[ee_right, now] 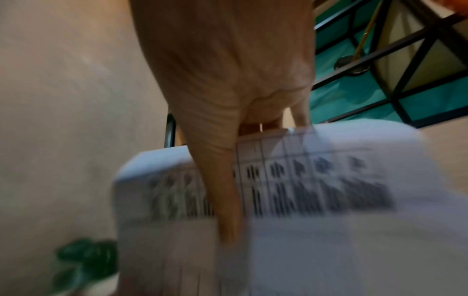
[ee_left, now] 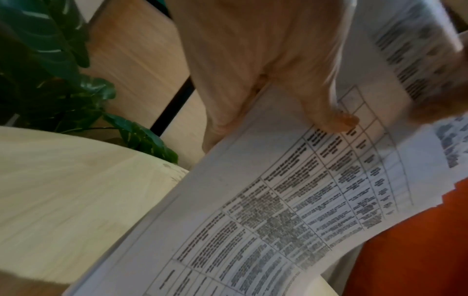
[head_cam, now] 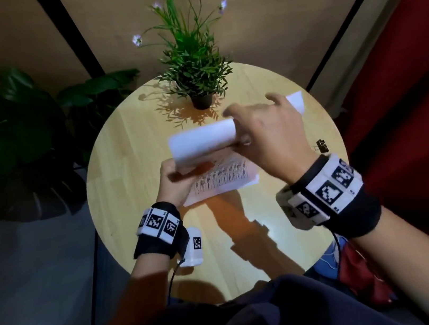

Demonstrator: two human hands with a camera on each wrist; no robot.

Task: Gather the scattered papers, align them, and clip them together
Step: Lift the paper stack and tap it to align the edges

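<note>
A stack of printed papers (head_cam: 224, 180) hangs over the middle of the round wooden table (head_cam: 126, 175). My left hand (head_cam: 174, 179) grips the stack at its left edge, thumb (ee_left: 329, 112) on the top page, a printed grid (ee_left: 278, 210). My right hand (head_cam: 262, 133) holds a curled white sheet (head_cam: 201, 139) just above the stack. One corner of this sheet sticks out past the hand. In the blurred right wrist view, its thumb (ee_right: 222, 190) lies across that sheet (ee_right: 316, 180). A black binder clip (head_cam: 322, 145) lies at the table's right edge, apart from both hands.
A small potted plant (head_cam: 195, 67) with purple flowers stands at the table's far side. Large dark leaves (head_cam: 7, 123) fill the space left of the table. A red surface (head_cam: 404, 78) runs along the right. My lap is at the near edge.
</note>
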